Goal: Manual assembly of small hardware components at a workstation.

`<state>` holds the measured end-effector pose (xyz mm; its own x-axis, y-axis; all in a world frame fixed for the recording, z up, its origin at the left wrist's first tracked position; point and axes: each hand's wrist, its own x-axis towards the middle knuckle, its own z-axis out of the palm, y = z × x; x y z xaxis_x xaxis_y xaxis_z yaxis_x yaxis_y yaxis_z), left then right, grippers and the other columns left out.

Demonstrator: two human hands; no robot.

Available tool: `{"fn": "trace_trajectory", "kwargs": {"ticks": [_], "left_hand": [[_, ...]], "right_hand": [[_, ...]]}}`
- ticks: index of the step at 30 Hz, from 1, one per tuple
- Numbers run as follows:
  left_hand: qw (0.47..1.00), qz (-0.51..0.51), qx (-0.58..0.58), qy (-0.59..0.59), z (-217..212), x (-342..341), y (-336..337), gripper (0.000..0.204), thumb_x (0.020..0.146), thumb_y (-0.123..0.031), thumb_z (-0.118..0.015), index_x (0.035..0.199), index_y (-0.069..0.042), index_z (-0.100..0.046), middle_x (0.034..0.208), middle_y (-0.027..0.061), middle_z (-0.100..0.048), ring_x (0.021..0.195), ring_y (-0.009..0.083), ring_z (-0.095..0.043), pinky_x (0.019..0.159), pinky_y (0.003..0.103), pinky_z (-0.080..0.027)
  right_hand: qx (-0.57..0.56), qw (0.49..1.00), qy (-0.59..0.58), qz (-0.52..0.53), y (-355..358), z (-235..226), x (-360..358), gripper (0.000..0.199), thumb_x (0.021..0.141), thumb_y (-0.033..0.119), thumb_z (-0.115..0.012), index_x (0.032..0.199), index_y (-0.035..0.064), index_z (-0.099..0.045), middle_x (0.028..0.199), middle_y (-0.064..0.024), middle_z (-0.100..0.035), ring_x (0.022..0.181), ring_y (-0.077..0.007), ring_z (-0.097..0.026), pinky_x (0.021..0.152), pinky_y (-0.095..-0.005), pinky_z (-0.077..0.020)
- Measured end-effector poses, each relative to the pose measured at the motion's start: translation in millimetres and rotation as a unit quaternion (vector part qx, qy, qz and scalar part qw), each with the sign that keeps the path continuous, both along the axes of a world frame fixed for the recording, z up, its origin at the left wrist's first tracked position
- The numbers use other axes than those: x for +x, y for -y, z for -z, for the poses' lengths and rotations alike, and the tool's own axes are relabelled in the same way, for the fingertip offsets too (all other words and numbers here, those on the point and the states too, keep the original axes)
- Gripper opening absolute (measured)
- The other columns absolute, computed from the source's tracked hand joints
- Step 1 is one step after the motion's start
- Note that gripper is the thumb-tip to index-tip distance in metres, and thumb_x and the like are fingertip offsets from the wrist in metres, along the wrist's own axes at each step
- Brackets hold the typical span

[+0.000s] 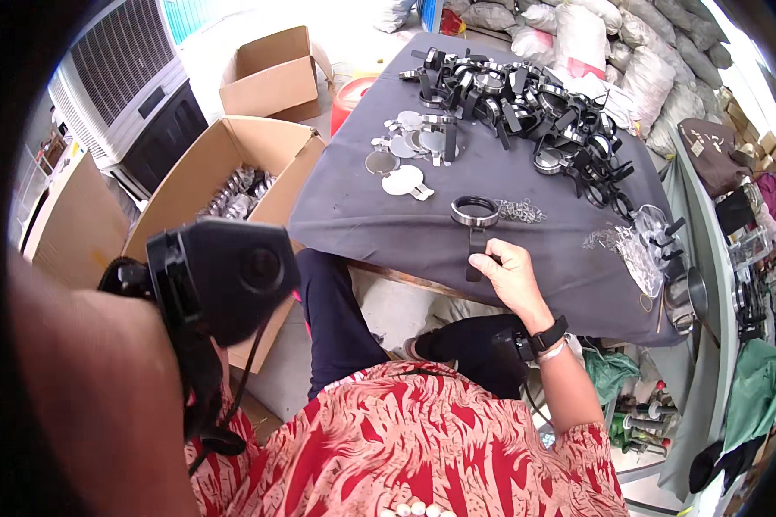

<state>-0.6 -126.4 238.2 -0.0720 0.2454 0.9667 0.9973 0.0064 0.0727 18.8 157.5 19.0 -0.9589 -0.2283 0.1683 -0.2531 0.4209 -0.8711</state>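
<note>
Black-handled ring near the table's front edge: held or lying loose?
Held: the right hand is closed around the handle of the black-handled ring. Whether it touches the tablecloth, I cannot tell.

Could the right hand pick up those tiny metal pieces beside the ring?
Probably yes: only dark cloth shows between the right hand and the small metal pieces. But it is gripping the black-handled ring, so it may need to put that down first.
</note>
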Motion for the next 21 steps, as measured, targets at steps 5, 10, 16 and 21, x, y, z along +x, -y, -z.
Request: {"fn": "trace_trajectory", "kwargs": {"ticks": [5,10,16,21], "left_hand": [[0.989,-0.05,-0.046,-0.134,9,142,218,0.088,0.081,-0.054,-0.065,0.14,0.003,-0.032,0.13,0.0297,-0.046,0.112,0.041,-0.052,0.088,0.041,-0.048],[0.968,-0.01,-0.025,-0.25,-45,57,52,0.088,0.081,-0.055,-0.064,0.14,0.002,-0.032,0.132,0.0294,-0.044,0.115,0.0418,-0.05,0.089,0.042,-0.048],[0.913,0.039,-0.032,-0.405,-127,29,10,0.089,0.081,-0.056,-0.063,0.14,0.002,-0.031,0.133,0.0291,-0.043,0.118,0.0426,-0.048,0.091,0.044,-0.047],[0.948,0.078,-0.011,-0.307,-69,28,0,0.089,0.081,-0.057,-0.062,0.14,0.002,-0.031,0.134,0.0289,-0.042,0.12,0.0434,-0.046,0.092,0.045,-0.047]], "right_hand": [[0.003,0.999,-0.029,-0.021,24,-14,4,0.031,0.081,0.015,-0.068,0.065,0.0002,-0.045,0.056,-0.0037,-0.038,0.057,-0.0076,-0.036,0.049,-0.0289,-0.0344],[0.007,1.0,-0.008,0.023,13,-21,25,0.032,0.082,0.016,-0.069,0.067,-0.001,-0.046,0.056,-0.0059,-0.041,0.057,-0.0084,-0.037,0.05,-0.03,-0.0364],[0.038,0.999,0.025,0.009,16,-1,22,0.028,0.083,0.021,-0.069,0.072,0.0005,-0.052,0.059,-0.0115,-0.048,0.057,-0.0141,-0.046,0.056,-0.0317,-0.0419],[-0.005,1.0,0.011,0.006,11,13,10,0.028,0.085,0.015,-0.065,0.07,-0.0005,-0.047,0.057,-0.0087,-0.046,0.054,-0.0122,-0.043,0.052,-0.0323,-0.0393]]}}
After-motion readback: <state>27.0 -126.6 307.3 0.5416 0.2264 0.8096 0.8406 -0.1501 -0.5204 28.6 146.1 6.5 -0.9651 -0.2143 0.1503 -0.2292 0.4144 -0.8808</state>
